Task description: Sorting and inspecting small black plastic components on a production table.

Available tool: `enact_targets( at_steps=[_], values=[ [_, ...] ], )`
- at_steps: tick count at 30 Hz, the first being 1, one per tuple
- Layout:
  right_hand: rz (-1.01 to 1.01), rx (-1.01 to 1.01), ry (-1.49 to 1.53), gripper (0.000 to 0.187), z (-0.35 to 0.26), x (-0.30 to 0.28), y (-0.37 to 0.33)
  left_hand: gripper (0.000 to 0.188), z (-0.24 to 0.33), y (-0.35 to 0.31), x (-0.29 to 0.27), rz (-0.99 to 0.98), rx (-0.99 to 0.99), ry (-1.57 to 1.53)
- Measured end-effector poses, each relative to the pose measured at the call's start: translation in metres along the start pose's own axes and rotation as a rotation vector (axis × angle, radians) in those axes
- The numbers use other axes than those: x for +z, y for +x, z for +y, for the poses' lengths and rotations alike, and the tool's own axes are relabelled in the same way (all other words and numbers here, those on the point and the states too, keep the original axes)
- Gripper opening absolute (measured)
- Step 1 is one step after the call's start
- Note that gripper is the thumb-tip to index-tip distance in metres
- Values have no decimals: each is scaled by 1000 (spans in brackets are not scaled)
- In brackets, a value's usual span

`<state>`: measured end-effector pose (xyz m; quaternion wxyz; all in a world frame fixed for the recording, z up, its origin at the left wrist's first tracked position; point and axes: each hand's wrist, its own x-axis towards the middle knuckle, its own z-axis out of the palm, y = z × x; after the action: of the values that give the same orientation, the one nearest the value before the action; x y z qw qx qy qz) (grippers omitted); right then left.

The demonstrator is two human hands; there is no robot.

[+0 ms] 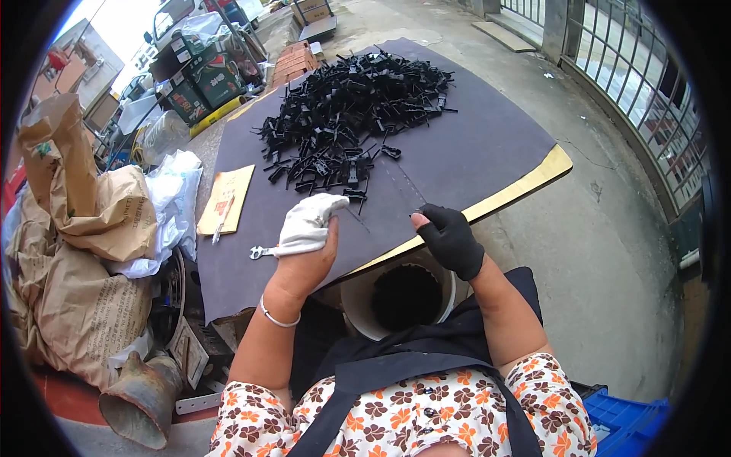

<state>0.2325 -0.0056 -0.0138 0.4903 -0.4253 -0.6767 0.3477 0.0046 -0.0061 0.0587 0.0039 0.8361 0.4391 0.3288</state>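
Observation:
My left hand (308, 225), in a white glove, is closed above the near part of the table, its fingertips pinched together. A thin dark piece (358, 218) shows just beyond them; whether they grip it is unclear. My right hand (451, 240), in a black glove with the thumb tip bare, is also closed, near the table's right edge. Faint thin lines reach from it toward the heap, too fine to name. Small black plastic parts (358, 99) with thin stems lie heaped at the far side. A silver spanner (263, 252) pokes out beside my left wrist.
The dark mat (487, 137) covers a wooden-edged table. On its left lies a yellow notepad (228, 194) with a pen (223, 221). Below the near edge stands a white bucket (358, 301) with dark contents. Paper sacks (91, 305) crowd the left; a barred fence (640, 91) runs along the right.

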Motion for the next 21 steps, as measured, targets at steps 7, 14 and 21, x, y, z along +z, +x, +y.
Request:
enact_targets(
  at_steps=[7, 14, 21],
  values=[
    [-4, -57, -20, 20, -4, 6, 0, 29, -71, 27, 65, -399, 7, 202],
    [163, 105, 61, 12, -2, 2, 4, 25, 1, 14, 52, -252, 219, -167],
    [26, 19, 278, 4, -10, 11, 6, 27, 7, 4, 47, -146, 252, -208]
  ],
)
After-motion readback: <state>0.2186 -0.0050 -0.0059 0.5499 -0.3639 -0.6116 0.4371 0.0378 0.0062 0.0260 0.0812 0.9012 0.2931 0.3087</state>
